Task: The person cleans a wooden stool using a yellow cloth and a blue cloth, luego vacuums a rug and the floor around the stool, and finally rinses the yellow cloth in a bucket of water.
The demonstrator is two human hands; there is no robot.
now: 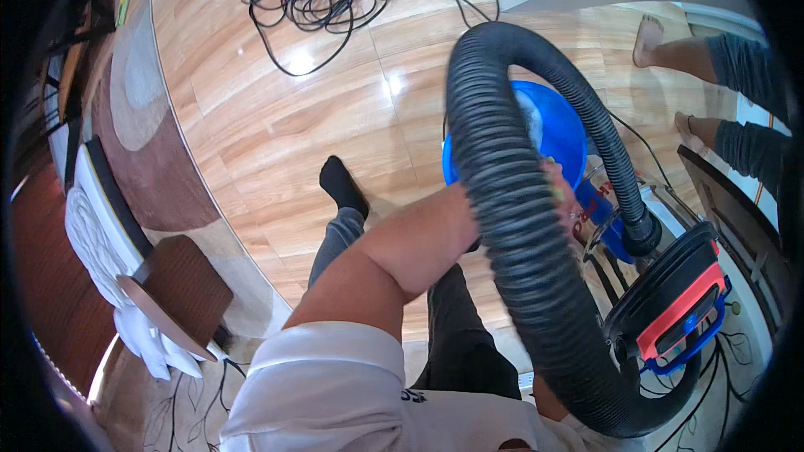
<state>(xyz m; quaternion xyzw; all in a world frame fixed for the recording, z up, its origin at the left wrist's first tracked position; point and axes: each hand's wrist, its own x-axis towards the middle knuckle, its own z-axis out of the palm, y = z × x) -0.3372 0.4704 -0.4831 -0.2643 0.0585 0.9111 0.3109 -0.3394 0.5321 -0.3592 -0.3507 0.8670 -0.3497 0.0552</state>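
Observation:
My left hand (pixel 567 201) reaches across to the right and shows partly behind a thick black corrugated vacuum hose (pixel 527 220); its grip is hidden. It is beside the rim of a blue bucket (pixel 565 119) holding something whitish. Some green and yellow shows at its fingers. The hose loops over the bucket, and one end meets a fitting (pixel 641 238) near a transparent container (pixel 597 201) with red lettering. A black and red vacuum head with a blue handle (pixel 688 336) is at the lower right. My right hand is out of view; a little right arm skin shows beneath the hose.
Tangled black cable (pixel 314 6) lies on the wood-look floor (pixel 282 113). At right are another person's bare feet (pixel 649 37) and lower legs, near a dark panel (pixel 735 213). A patterned rug (pixel 144 157), a brown furniture piece (pixel 185 289) and white bedding (pixel 94 245) are at left.

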